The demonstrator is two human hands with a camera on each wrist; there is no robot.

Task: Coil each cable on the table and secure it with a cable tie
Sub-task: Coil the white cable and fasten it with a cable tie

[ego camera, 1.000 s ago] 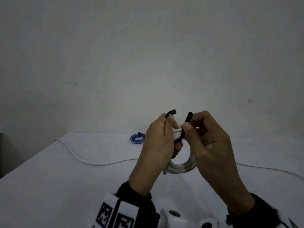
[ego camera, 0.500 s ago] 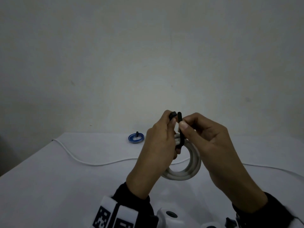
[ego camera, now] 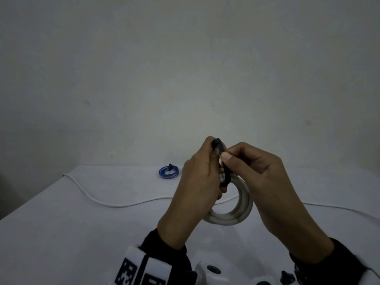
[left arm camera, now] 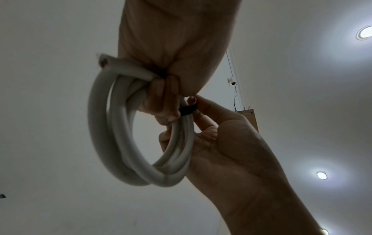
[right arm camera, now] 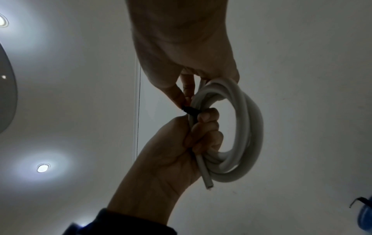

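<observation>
The thick white coiled cable (ego camera: 236, 210) hangs above the white table (ego camera: 61, 223), a black cable tie (ego camera: 223, 165) looped round its top. The left hand (ego camera: 197, 188) grips coil and tie head; the right hand (ego camera: 261, 171) pinches the tail. If either grip slackens, the stiff loops would likely spring apart before the tie locks.

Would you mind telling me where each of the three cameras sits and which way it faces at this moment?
Head: worn high, looking forward and down at the table; shows both hands on the white cable coil.
Left wrist: under the left hand, looking up at the ceiling; the right hand shows too.
Right wrist: under the right hand, looking up; the left hand shows too.
Shared: all show the coil and black cable tie.
</observation>
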